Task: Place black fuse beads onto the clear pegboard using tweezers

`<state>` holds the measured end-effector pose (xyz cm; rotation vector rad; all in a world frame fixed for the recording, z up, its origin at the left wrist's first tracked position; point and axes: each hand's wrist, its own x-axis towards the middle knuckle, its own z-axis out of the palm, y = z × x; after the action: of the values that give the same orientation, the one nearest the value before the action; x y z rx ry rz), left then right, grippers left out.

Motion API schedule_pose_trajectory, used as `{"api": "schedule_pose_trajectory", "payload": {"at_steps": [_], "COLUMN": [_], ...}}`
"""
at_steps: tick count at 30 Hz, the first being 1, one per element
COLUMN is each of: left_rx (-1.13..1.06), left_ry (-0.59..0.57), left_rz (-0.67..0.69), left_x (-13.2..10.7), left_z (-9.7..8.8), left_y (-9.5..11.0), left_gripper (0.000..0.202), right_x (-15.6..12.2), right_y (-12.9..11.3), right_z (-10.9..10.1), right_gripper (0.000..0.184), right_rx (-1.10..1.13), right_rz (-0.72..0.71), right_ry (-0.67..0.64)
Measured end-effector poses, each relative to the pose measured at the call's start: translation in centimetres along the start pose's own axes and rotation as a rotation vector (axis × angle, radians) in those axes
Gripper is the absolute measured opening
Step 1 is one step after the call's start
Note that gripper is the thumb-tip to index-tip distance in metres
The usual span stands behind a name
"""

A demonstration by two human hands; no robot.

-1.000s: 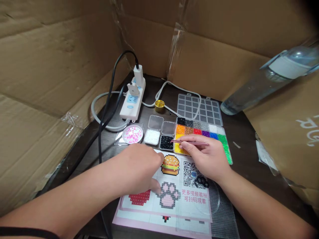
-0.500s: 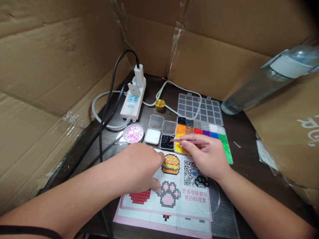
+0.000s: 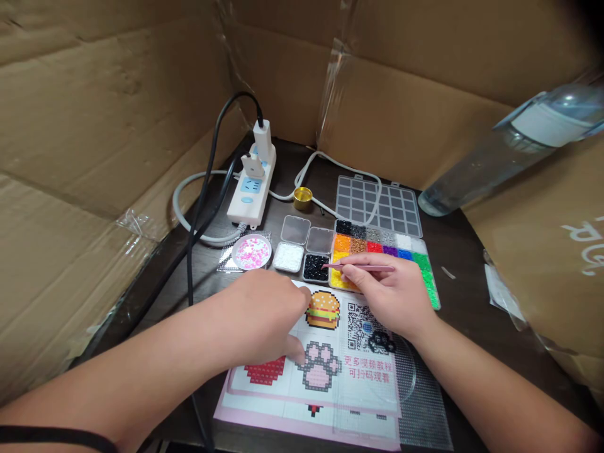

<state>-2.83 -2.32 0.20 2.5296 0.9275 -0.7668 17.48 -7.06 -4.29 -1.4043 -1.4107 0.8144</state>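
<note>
Pink tweezers [image 3: 363, 267] are pinched in my right hand [image 3: 396, 292], their tips over a small open box of black beads [image 3: 316, 269]. My left hand [image 3: 268, 318] rests on the printed pattern sheet [image 3: 283, 412], thumb and index finger spread apart; its other fingers are hidden. Between the hands the sheet shows a burger picture [image 3: 323, 309] and a pink paw picture [image 3: 319, 367]. Over the sheet's right part lies a clear pegboard [image 3: 427, 409], with black beads [image 3: 381, 343] set in an outline on it. Beside the black box is a box of white beads [image 3: 288, 258].
A multicoloured bead case [image 3: 374, 244] lies with its lid [image 3: 377, 204] folded back. A dish of pink and white beads [image 3: 251, 253], a power strip [image 3: 252, 189] with cables and a gold cap [image 3: 302, 198] are farther back. A water bottle [image 3: 509, 151] leans against the cardboard wall [image 3: 425, 82].
Both hands keep their places, with the tweezers still over the black beads. The whole view has shifted only very slightly.
</note>
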Motion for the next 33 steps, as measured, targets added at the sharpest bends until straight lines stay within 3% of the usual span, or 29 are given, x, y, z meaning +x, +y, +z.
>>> {"api": "schedule_pose_trajectory", "payload": {"at_steps": [7,12,16,20,25,29,33], "left_rx": [-0.003,0.011,0.046,0.087,0.054,0.006,0.055], "left_ry": [0.000,0.005,-0.007,-0.018,0.023,0.065,0.022], "left_rz": [-0.001,-0.015,-0.048,-0.069,-0.099,-0.118,-0.132], "left_x": [0.0,0.2,0.9,1.1,1.1,1.4,1.4], "left_z": [0.2,0.2,0.1,-0.1,0.1,0.3,0.3], "left_y": [-0.1,-0.2,-0.1,0.0,0.0,0.1,0.1], "left_gripper": [0.059,0.055,0.048,0.040,0.037,0.039,0.040], "right_x": [0.0,-0.9,-4.3,-9.8,-14.3,-14.0,-13.0], "right_y": [-0.3,-2.3,-2.4,-0.6,1.1,0.9,0.8], "right_z": [-0.3,-3.0,-6.2,-7.9,-7.2,-6.2,-5.8], "right_gripper": [0.009,0.007,0.006,0.005,0.018,0.027,0.027], "right_rx": [0.000,-0.042,-0.008,-0.025,0.000,-0.042,-0.108], "right_rz": [0.010,0.017,-0.036,0.049,0.095,0.002,-0.022], "right_ry": [0.057,0.156,0.193,0.243,0.279,0.271,0.252]}}
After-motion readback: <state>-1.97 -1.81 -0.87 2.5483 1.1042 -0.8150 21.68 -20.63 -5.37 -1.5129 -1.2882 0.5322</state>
